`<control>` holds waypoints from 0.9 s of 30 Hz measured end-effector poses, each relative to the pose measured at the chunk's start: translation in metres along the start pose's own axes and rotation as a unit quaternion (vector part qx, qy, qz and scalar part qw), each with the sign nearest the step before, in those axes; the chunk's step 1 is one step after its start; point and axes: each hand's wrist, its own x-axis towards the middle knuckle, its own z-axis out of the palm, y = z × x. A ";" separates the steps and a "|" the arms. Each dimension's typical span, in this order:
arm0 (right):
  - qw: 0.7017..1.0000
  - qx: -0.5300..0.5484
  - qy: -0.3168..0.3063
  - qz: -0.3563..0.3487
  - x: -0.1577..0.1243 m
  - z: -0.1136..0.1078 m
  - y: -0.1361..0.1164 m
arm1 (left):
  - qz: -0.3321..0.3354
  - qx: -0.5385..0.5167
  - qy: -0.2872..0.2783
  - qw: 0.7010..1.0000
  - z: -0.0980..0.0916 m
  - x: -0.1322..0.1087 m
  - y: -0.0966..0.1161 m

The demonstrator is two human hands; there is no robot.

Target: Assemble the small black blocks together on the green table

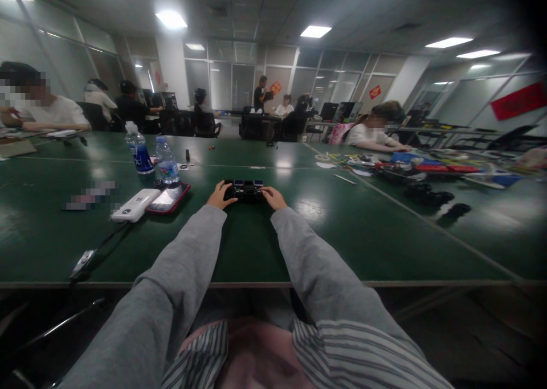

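Observation:
Straight ahead on the green table, a small black device [247, 191] with two dark bluish panels along its top lies between my hands. My left hand [220, 196] grips its left end, thumb on the near side and fingers over the far side. At the right end, my right hand [274, 197] has its thumb and index finger closed on the device's edge. Whether a smaller part sits between those right fingertips is too fine to make out. What kind of device it is does not show clearly.
Left of my hands are a white power bank [135, 205] with a cable, a red-edged phone [170, 199] and two water bottles [139, 150]. A pen [344, 179] and dark rounded objects [427, 195] lie rightward. Another person [376, 128] sits at the cluttered far right.

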 end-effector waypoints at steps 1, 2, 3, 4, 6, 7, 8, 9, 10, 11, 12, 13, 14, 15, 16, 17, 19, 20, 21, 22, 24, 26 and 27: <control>1.000 -0.001 -0.001 0.000 0.000 0.000 0.001 | 0.000 0.000 0.000 1.000 0.000 0.000 0.000; 1.000 -0.002 -0.001 0.000 0.000 0.000 0.001 | 0.001 -0.001 0.000 1.000 0.000 0.000 0.000; 1.000 -0.003 -0.001 0.001 0.000 0.000 0.001 | 0.002 -0.002 0.000 1.000 0.000 0.000 0.000; 1.000 -0.004 -0.002 0.002 0.000 0.000 0.001 | 0.003 -0.003 0.000 1.000 0.000 0.000 0.000; 1.000 -0.005 -0.002 0.002 0.000 0.000 0.000 | 0.003 -0.006 -0.002 1.000 0.000 0.000 0.000; 1.000 -0.005 -0.003 0.001 -0.001 0.000 -0.001 | 0.004 -0.007 -0.003 1.000 0.001 0.000 -0.001; 1.000 -0.006 -0.003 -0.002 -0.002 0.000 -0.002 | 0.006 -0.008 -0.003 1.000 0.001 0.000 -0.001; 1.000 -0.008 -0.003 -0.006 -0.002 -0.001 -0.003 | 0.007 -0.008 -0.001 1.000 0.002 0.001 -0.001; 1.000 -0.010 -0.001 -0.009 -0.003 -0.001 -0.004 | 0.008 -0.007 0.001 1.000 0.002 0.001 -0.002; 1.000 -0.013 0.000 -0.012 -0.003 -0.001 -0.005 | 0.009 -0.005 0.003 1.000 0.003 0.001 -0.002; 1.000 -0.016 0.001 -0.014 -0.004 -0.001 -0.006 | 0.009 -0.002 0.005 1.000 0.003 0.001 -0.002; 1.000 -0.019 0.002 -0.014 -0.004 0.000 -0.006 | 0.008 0.001 0.007 1.000 0.003 0.001 -0.002; 1.000 -0.021 0.002 -0.013 -0.005 0.000 -0.007 | 0.008 0.004 0.007 1.000 0.003 0.001 -0.002; 1.000 -0.022 0.002 -0.012 -0.005 0.000 -0.007 | 0.007 0.007 0.006 1.000 0.004 0.001 -0.002; 1.000 -0.023 0.003 -0.011 -0.005 0.001 -0.007 | 0.007 0.009 0.007 1.000 0.004 0.000 -0.001; 1.000 -0.024 0.004 -0.010 -0.005 0.001 -0.007 | 0.005 0.010 0.008 1.000 0.003 0.000 0.000; 1.000 -0.024 0.008 -0.012 -0.006 0.002 -0.008 | 0.000 0.014 0.010 1.000 0.003 -0.001 0.002; 0.999 -0.027 0.012 -0.016 -0.006 0.002 -0.008 | -0.004 0.017 0.014 1.000 0.002 -0.001 0.004; 0.999 -0.036 0.019 -0.022 -0.006 0.002 -0.010 | -0.009 0.019 0.020 1.000 0.000 -0.001 0.005; 0.998 -0.052 0.028 -0.029 -0.007 0.002 -0.011 | -0.013 0.021 0.029 0.999 -0.002 -0.001 0.007; 0.993 -0.096 0.048 -0.045 -0.009 0.002 -0.015 | -0.022 0.022 0.061 0.998 -0.007 0.001 0.009; 0.987 -0.136 0.059 -0.058 -0.012 0.002 -0.019 | -0.029 0.024 0.102 0.994 -0.013 0.002 0.010; 0.985 -0.148 0.056 -0.065 -0.013 0.003 -0.021 | -0.032 0.029 0.118 0.992 -0.015 0.003 0.009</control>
